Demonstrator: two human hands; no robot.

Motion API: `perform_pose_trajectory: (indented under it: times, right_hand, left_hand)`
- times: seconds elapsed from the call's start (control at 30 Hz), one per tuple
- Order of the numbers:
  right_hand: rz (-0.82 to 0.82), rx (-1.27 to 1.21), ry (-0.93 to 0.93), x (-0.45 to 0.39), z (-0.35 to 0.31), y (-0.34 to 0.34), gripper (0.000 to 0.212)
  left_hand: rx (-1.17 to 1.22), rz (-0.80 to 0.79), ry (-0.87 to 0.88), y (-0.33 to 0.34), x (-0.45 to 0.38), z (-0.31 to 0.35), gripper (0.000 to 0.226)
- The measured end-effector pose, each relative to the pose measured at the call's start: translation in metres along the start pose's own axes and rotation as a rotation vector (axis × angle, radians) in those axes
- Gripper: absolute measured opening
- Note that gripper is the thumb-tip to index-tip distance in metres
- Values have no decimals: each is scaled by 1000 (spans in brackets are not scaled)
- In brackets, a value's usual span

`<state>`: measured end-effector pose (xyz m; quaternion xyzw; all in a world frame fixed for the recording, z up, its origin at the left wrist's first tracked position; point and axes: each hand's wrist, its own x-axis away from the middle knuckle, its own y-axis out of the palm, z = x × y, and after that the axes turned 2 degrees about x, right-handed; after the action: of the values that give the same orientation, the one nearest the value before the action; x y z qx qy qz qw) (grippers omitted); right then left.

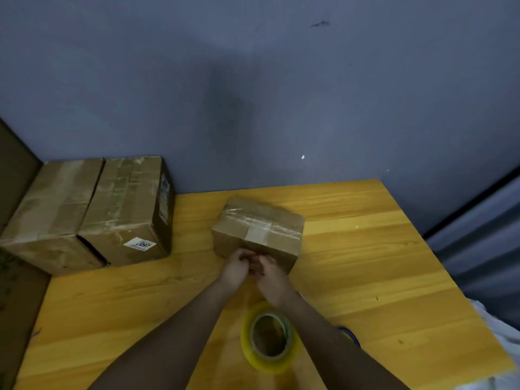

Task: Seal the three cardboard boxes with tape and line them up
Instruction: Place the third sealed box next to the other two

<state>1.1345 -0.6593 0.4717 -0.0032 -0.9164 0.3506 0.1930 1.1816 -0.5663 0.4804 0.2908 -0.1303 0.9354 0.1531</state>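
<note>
A small cardboard box [259,229] with clear tape across its top sits in the middle of the yellow wooden table [380,263]. My left hand [235,267] and my right hand [271,277] meet at the box's near face, fingers curled and tips together, pinching a clear strip of tape that runs back to the yellow tape roll [268,337]. The roll stands on the table between my forearms. Two larger taped boxes stand side by side at the back left: one [53,209] further left, and one with a white label [126,204].
A grey wall runs behind the table. A small blue object [351,334] peeks out from under my right forearm. A dark panel [14,170] stands at the far left, and white cloth [503,333] lies past the table's right edge.
</note>
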Motion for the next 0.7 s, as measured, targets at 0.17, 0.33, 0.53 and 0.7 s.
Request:
perform_pose_trajectory:
  times: [0.17,0.33,0.53,0.7]
  right_hand:
    - [-93,-623,364,3,10,10,44]
    - [54,152,-31,31,16,-24,17]
    - [588,289,-159,9,-6,-87,38]
    - [94,34,106,-37,4,-107,65]
  left_hand:
    - [50,29,-75,-3,6,4,28]
    - [93,97,-127,-3,12,-3,31]
    - [352,95,-215,30,31,5,37]
    - [748,74,-258,57,42,26,49]
